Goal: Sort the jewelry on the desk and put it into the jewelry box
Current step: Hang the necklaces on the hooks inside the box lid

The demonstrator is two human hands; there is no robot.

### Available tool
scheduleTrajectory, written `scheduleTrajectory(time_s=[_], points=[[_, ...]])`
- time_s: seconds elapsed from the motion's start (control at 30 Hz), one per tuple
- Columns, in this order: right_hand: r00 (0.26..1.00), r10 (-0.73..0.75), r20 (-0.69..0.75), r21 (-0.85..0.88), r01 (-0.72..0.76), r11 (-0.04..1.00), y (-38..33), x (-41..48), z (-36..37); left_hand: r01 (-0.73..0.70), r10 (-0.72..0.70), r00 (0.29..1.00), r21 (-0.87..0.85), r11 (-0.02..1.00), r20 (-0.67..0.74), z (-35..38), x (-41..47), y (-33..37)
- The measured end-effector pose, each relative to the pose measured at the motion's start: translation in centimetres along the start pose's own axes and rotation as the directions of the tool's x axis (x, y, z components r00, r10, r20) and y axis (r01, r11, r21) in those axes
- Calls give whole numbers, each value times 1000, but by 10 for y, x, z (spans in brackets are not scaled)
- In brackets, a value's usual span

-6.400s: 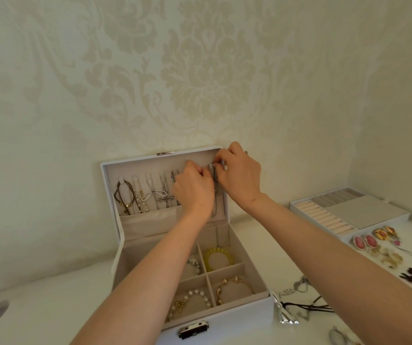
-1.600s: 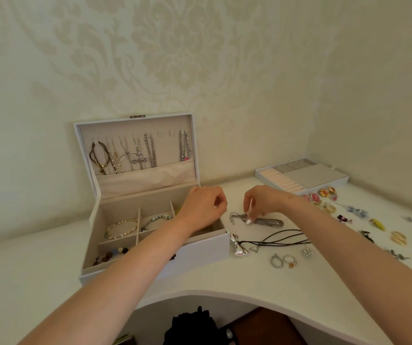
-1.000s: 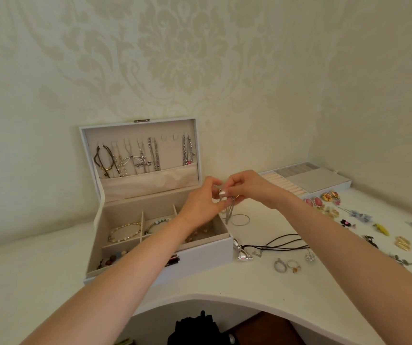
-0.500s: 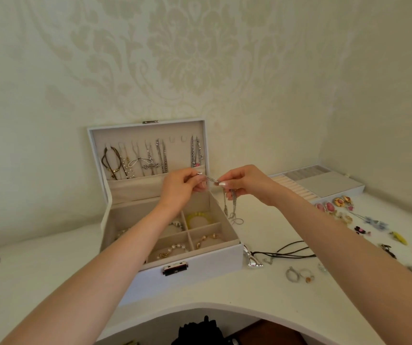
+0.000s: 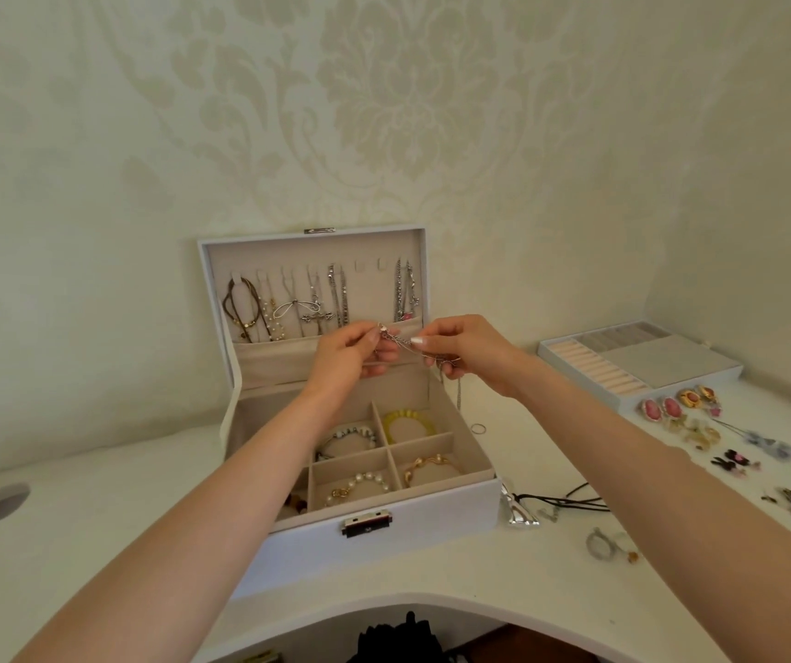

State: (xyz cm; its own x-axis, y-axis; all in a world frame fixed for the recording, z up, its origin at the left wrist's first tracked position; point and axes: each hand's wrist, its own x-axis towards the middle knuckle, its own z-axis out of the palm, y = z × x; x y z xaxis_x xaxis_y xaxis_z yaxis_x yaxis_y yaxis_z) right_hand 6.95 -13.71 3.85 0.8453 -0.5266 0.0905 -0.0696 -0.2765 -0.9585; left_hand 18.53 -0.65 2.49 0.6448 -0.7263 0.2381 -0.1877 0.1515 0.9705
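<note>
The jewelry box (image 5: 384, 533) stands open on the white tabletop (image 5: 97, 543), its metal clasp (image 5: 367, 523) facing the person; no writing can be read on it. Its front compartments hold a pearl bracelet (image 5: 360, 485) and a gold bracelet (image 5: 429, 466). Behind them lie a bead bracelet (image 5: 348, 435) and a yellow bracelet (image 5: 407, 421).

To the right of the box, a black cord necklace (image 5: 570, 501) with a silver pendant (image 5: 520, 512) lies on the tabletop, and near it are silver rings (image 5: 603, 545). Further right, pink earrings (image 5: 658, 409) and other small pieces are spread out.

Above the box, the left hand (image 5: 348, 358) and the right hand (image 5: 462, 354) are both pinched on a silver chain necklace (image 5: 400, 339), stretched between the fingertips. The rest of the chain hangs down from the right hand, beside the right wall of the box.

Behind the hands, the upright lid (image 5: 312, 289) carries several hung necklaces (image 5: 288, 308); two hooks (image 5: 369, 265) look free. A ring tray (image 5: 637, 363) lies far right, near the wall.
</note>
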Motion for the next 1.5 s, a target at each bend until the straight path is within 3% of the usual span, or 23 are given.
scheduleTrajectory(time_s=[0.43,0.57,0.73,1.0,1.1,1.17,1.3,1.5], points=[[992,-82,-98,57,88,995,-8,3,7,37,-37,996,4,999,81,2,-6,3],[992,-100,-83,55,104,993,-11,3,7,48,-58,994,109,993,96,5,-6,4],[991,-130,-10,34,130,991,-15,2,8,-72,17,977,257,964,210,8,-10,3],[980,-184,81,309,151,939,-27,3,13,-75,34,955,130,989,293,10,-14,8],[977,-205,59,371,169,913,-29,5,12,-48,27,973,89,995,228,8,-13,8],[979,-201,37,362,174,916,-28,6,11,-11,12,992,-10,1000,127,8,-12,9],[989,-143,22,320,129,939,-21,5,9,-39,36,998,-44,998,-51,2,-7,7],[993,-107,47,326,86,941,-11,2,8,10,-15,991,-41,999,-134,-1,-3,7]])
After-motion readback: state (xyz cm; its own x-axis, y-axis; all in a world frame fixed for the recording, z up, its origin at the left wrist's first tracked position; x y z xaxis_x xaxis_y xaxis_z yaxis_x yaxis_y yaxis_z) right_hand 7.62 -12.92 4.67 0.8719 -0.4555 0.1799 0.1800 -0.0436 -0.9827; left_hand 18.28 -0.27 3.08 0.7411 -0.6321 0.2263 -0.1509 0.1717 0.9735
